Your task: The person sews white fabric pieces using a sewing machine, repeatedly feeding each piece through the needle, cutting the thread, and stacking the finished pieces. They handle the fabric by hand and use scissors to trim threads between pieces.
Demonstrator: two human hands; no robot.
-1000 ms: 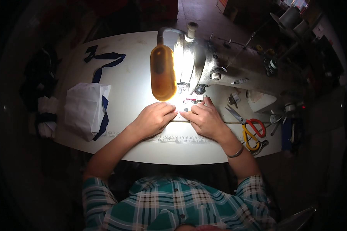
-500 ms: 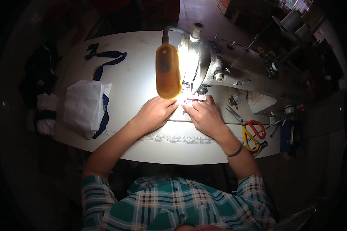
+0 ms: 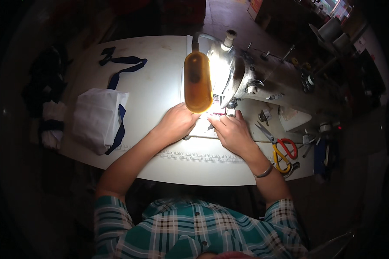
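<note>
Beside the needle area of a sewing machine (image 3: pixel 263 77), my two hands work close together under bright light. My left hand (image 3: pixel 177 125) is closed, its fingertips partly behind an amber lamp shade (image 3: pixel 198 84). To its right, my right hand (image 3: pixel 232 133) has its fingers bent and pressed together near the presser foot. A small reddish piece (image 3: pixel 219 111) shows by the foot, just beyond the right fingertips. Glare and the shade hide what lies between the fingers, so I cannot make it out.
Scissors (image 3: pixel 281 151) with red and yellow handles lie right of my right hand. On the left rest a white cloth piece (image 3: pixel 95 121) and a dark blue strap (image 3: pixel 127 64). A printed ruler (image 3: pixel 194 156) runs along the front of the white table (image 3: pixel 160 170).
The whole view has shifted slightly, with machine and lamp now farther right in it. The shade covers more of my left fingertips. Both hands stay closed near the needle.
</note>
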